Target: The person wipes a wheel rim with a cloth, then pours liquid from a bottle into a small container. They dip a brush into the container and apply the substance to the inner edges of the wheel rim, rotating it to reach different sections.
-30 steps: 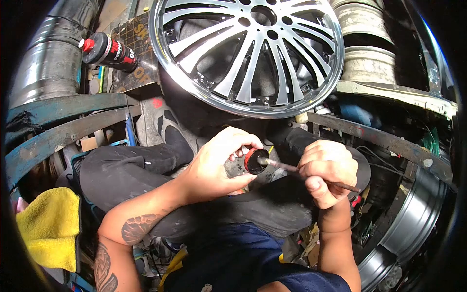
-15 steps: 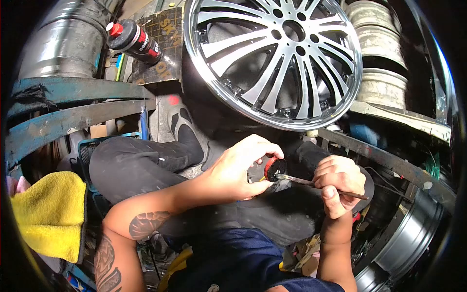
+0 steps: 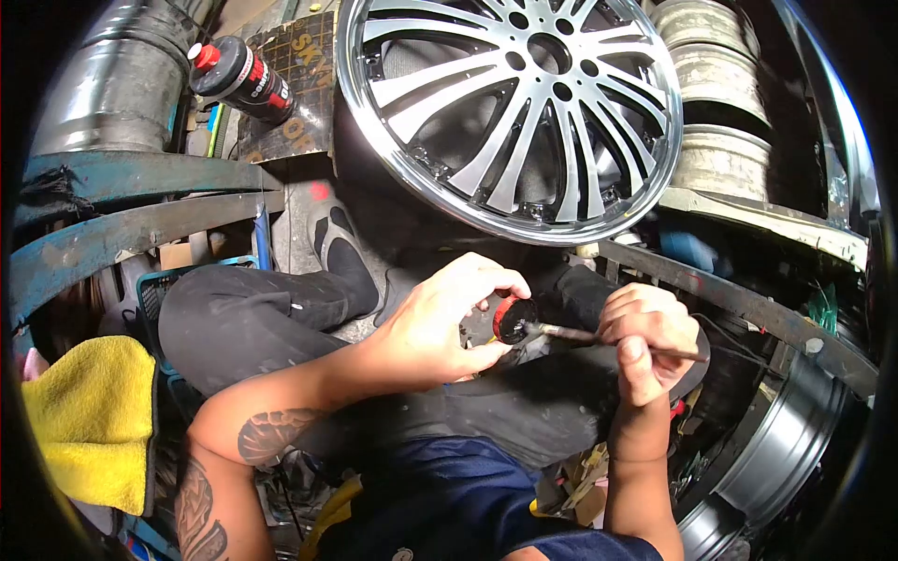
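My left hand grips a small round cap, red on its side and black on the face turned to the right. The thumb is below it and the fingers above. My right hand is closed around the dark handle of a thin brush. The brush's blurred tip points left and is at the cap's black face. Beyond both hands lies a large wheel rim with polished silver spokes and dark gaps.
A black bottle with a red top stands on a patterned board at upper left. A yellow cloth hangs at lower left. Stacked rims are at upper right, another rim at lower right. Metal bars flank my legs.
The cap has turned so its black face shows more fully. The brush tip has drawn back slightly to the cap's face. The whole view has shifted a little.
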A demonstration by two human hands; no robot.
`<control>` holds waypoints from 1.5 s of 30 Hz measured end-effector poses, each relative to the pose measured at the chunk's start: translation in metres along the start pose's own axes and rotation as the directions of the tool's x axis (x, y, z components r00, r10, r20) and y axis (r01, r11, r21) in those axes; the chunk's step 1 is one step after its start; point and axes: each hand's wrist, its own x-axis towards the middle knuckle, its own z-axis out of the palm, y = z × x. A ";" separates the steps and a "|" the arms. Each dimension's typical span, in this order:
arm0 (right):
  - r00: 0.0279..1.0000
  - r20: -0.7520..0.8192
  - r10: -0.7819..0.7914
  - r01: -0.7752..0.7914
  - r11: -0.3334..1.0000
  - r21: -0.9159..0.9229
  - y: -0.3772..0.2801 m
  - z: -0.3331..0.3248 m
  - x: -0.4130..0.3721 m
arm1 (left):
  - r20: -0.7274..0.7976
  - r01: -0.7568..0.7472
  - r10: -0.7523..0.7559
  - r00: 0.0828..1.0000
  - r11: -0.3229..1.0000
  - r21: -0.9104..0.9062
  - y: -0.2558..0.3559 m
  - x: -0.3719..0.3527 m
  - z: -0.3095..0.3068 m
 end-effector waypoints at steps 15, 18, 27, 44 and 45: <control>0.998 -0.034 0.045 -0.046 0.999 -0.021 0.004 -0.012 -0.004 | 0.003 0.112 -0.112 0.994 0.994 0.001 0.003 0.001 0.009; 0.999 0.000 0.045 -0.045 0.999 -0.001 0.003 -0.013 -0.005 | 0.056 0.136 -0.139 0.989 0.989 0.049 0.006 0.002 0.006; 0.993 0.059 -0.099 0.110 0.972 -0.209 -0.002 -0.017 -0.007 | 0.015 0.143 -0.143 0.990 0.990 -0.005 0.005 0.005 0.013; 0.998 -0.027 -0.056 0.051 0.987 -0.153 0.000 -0.026 -0.013 | 0.042 0.181 -0.182 0.982 0.983 0.010 0.002 0.007 0.017; 0.997 -0.037 -0.062 0.055 0.987 -0.150 0.000 -0.026 -0.014 | 0.058 0.198 -0.199 0.978 0.980 0.009 0.004 0.008 0.016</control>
